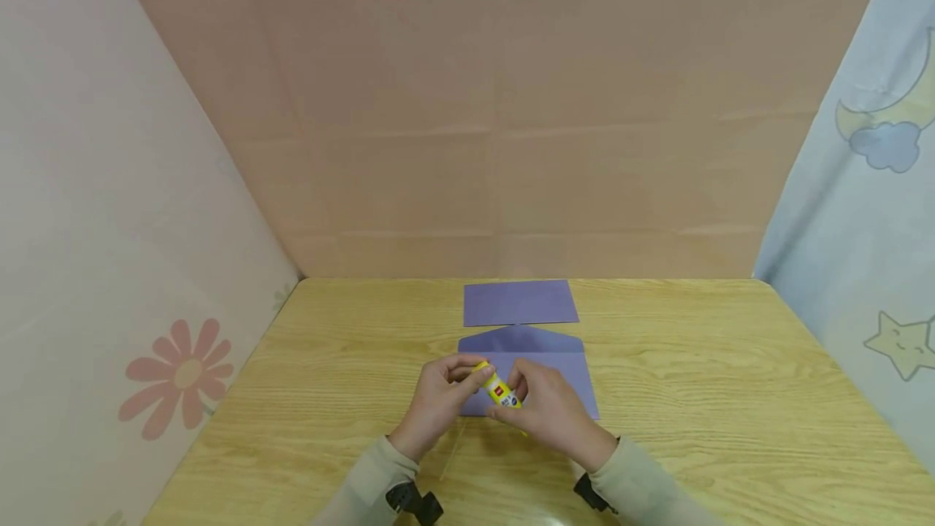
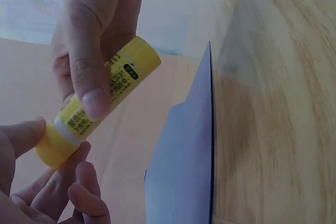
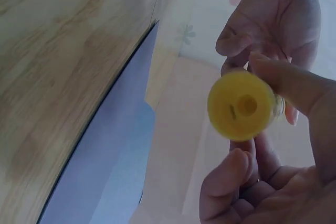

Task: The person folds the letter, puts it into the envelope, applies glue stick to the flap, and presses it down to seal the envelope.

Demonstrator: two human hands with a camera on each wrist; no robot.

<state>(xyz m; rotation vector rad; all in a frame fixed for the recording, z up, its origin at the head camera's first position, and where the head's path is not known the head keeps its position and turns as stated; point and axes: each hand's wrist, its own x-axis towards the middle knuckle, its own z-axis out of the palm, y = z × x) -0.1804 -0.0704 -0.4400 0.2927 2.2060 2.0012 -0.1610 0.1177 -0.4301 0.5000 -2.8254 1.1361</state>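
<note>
A yellow glue stick with a white band is held at a slant between both hands, above a purple envelope whose flap points away from me. My left hand pinches the cap end between thumb and fingers. Around the lower part of the tube, my right hand grips with thumb and fingers. The left wrist view shows the cap against the tube and black print along the side. Seen from the right wrist, the round yellow base faces the camera.
Behind the envelope lies a second purple rectangle, flat near the back of the wooden table. A pinkish backdrop rises at the table's far edge. Pale patterned sheets hang at the left and right sides.
</note>
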